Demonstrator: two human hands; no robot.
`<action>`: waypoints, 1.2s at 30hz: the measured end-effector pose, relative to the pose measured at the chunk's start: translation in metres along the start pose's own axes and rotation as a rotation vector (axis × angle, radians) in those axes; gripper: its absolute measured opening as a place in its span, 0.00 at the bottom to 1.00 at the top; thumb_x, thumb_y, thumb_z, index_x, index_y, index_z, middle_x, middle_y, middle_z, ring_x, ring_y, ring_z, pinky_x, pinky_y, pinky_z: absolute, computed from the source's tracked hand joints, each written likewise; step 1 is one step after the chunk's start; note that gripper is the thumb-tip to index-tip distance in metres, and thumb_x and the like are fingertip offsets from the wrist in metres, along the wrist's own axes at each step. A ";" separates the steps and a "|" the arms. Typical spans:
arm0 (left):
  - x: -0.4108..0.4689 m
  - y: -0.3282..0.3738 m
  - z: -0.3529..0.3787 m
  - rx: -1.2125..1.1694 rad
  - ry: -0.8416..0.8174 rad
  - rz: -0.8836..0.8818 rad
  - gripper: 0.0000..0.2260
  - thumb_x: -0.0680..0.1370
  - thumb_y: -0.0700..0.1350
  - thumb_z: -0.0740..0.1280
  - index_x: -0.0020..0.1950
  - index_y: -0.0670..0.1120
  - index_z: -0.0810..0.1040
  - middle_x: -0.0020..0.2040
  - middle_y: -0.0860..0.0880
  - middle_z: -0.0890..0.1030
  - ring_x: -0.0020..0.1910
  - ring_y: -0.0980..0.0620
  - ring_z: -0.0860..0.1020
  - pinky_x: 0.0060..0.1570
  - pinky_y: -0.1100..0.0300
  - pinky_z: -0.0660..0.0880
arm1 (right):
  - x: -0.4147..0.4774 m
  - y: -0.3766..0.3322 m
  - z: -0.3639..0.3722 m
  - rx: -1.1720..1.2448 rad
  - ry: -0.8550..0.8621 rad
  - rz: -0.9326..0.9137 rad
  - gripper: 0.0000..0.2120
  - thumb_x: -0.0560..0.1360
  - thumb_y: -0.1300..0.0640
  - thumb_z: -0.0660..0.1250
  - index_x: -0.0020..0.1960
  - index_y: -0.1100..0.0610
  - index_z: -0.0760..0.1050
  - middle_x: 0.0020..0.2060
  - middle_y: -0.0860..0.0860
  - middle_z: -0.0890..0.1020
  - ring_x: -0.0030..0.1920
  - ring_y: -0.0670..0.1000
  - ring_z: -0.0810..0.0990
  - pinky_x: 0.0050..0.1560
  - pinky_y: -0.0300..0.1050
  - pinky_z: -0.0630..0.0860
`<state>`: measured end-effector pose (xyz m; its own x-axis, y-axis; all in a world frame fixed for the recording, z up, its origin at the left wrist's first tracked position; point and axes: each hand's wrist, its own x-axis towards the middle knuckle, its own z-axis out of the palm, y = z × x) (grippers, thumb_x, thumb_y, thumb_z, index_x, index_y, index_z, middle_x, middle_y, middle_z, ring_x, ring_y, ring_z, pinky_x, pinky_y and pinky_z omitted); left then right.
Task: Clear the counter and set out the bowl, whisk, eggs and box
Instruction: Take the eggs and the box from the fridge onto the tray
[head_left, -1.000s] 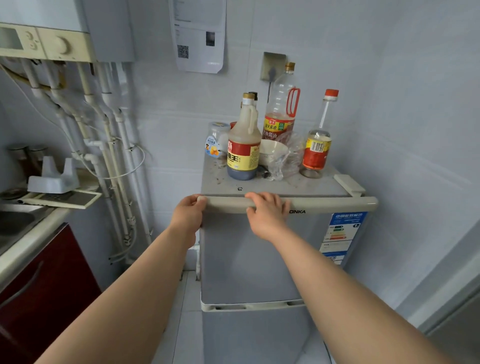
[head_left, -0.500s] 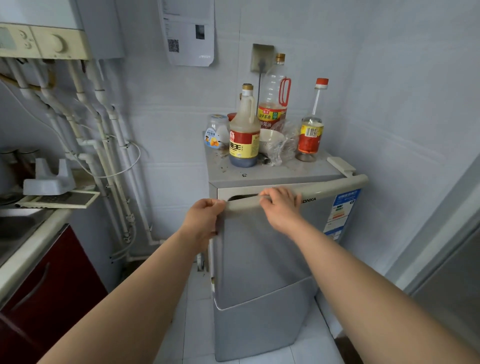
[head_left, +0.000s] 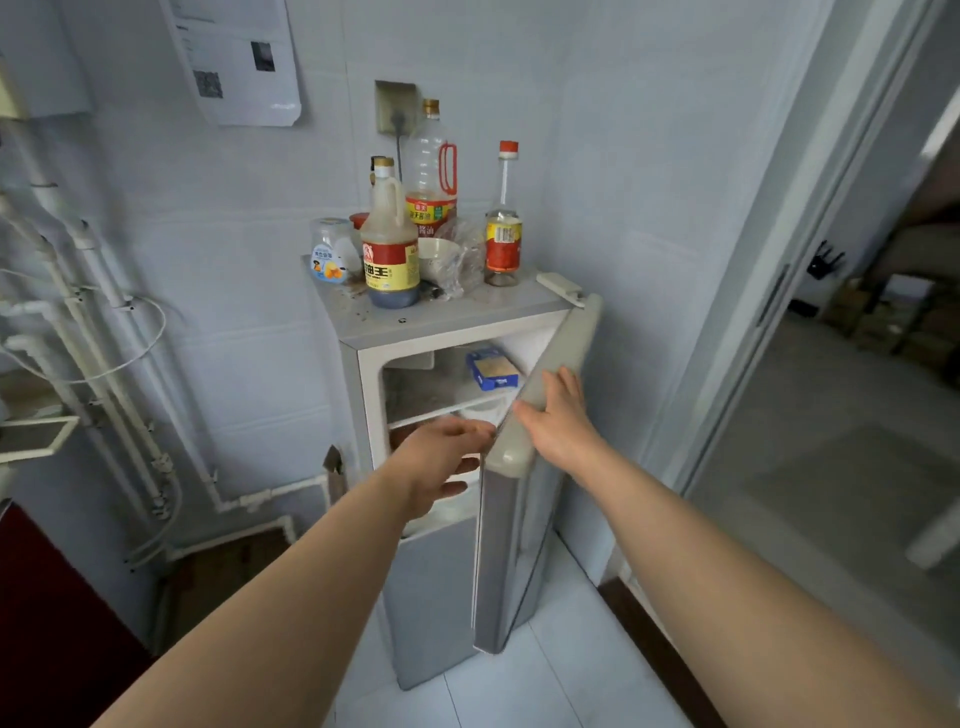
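Note:
A small grey fridge stands in the corner with its upper door swung wide to the right. On the top shelf inside lies a blue box. A white container shows on the shelf below, partly hidden. My right hand rests with straight fingers on the door's top edge. My left hand hangs with relaxed fingers in front of the open compartment, holding nothing. A white bowl sits among bottles on the fridge top.
On the fridge top stand a soy sauce jug, a tall oil bottle, a red-capped bottle, a small jar and a crumpled plastic bag. White pipes run down the left wall. A doorway opens at the right.
The fridge door has swung from barely cracked to wide open. My left hand let go of the door handle and moved before the compartment; my right hand followed the door rightward.

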<state>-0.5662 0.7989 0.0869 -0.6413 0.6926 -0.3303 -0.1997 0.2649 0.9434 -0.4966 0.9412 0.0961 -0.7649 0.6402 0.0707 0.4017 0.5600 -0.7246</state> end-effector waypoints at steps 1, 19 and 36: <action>-0.001 0.000 0.009 -0.013 -0.035 0.000 0.05 0.78 0.47 0.66 0.52 0.51 0.81 0.48 0.53 0.81 0.48 0.54 0.76 0.50 0.56 0.69 | -0.007 0.003 -0.006 0.030 0.005 0.026 0.31 0.78 0.52 0.61 0.76 0.60 0.53 0.78 0.55 0.48 0.78 0.52 0.47 0.76 0.46 0.48; 0.047 0.029 0.193 -0.024 -0.178 0.051 0.13 0.81 0.42 0.60 0.65 0.46 0.74 0.57 0.46 0.77 0.57 0.46 0.77 0.62 0.49 0.73 | -0.042 0.103 -0.160 -0.144 0.179 0.184 0.12 0.70 0.63 0.62 0.50 0.57 0.79 0.40 0.51 0.78 0.44 0.54 0.79 0.36 0.39 0.67; 0.133 0.076 0.305 -0.100 -0.011 0.009 0.12 0.80 0.35 0.58 0.40 0.46 0.72 0.43 0.49 0.73 0.54 0.46 0.74 0.61 0.50 0.74 | 0.028 0.200 -0.245 -0.566 0.248 0.201 0.16 0.75 0.60 0.60 0.63 0.57 0.70 0.65 0.55 0.68 0.65 0.57 0.65 0.68 0.50 0.62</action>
<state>-0.4409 1.1154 0.1049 -0.6353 0.7020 -0.3219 -0.2672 0.1912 0.9445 -0.3144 1.2004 0.1209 -0.5353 0.8259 0.1769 0.7800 0.5637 -0.2716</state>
